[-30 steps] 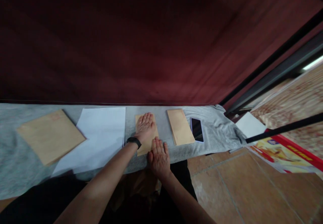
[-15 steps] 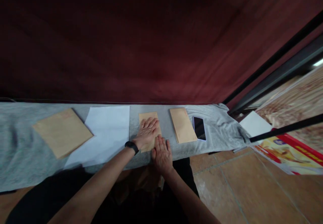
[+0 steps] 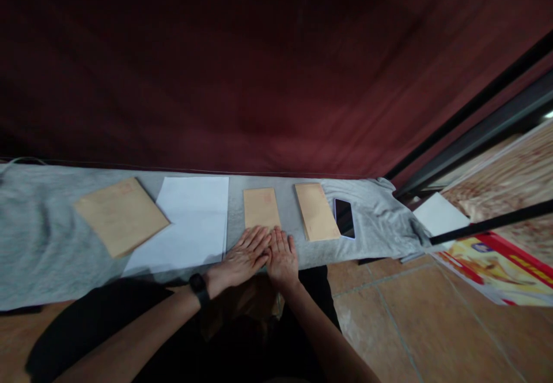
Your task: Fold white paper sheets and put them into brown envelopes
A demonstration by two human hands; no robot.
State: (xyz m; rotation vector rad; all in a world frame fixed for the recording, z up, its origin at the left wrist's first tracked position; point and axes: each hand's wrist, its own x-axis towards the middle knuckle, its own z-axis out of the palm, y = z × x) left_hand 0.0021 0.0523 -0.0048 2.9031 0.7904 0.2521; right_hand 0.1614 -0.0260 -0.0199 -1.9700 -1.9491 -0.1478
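Observation:
A small tan envelope point(image 3: 260, 208) lies on the grey cloth point(image 3: 38, 227) in front of me. My left hand point(image 3: 239, 256), with a black band on the wrist, lies flat with fingers stretched out over the envelope's near edge. My right hand point(image 3: 283, 256) lies flat beside it, fingers together, touching the same near edge. Neither hand holds anything. A second small tan envelope point(image 3: 316, 211) lies just to the right.
A white sheet point(image 3: 190, 222) and a large tan envelope point(image 3: 121, 215) lie to the left on the cloth. A black phone point(image 3: 344, 217) lies right of the envelopes. A dark red curtain hangs behind. Tiled floor, white paper point(image 3: 439, 215) and a coloured poster point(image 3: 496, 265) lie at right.
My left hand slid from the middle of the small envelope back toward me to its near edge, uncovering most of it. My right hand stayed at the near edge.

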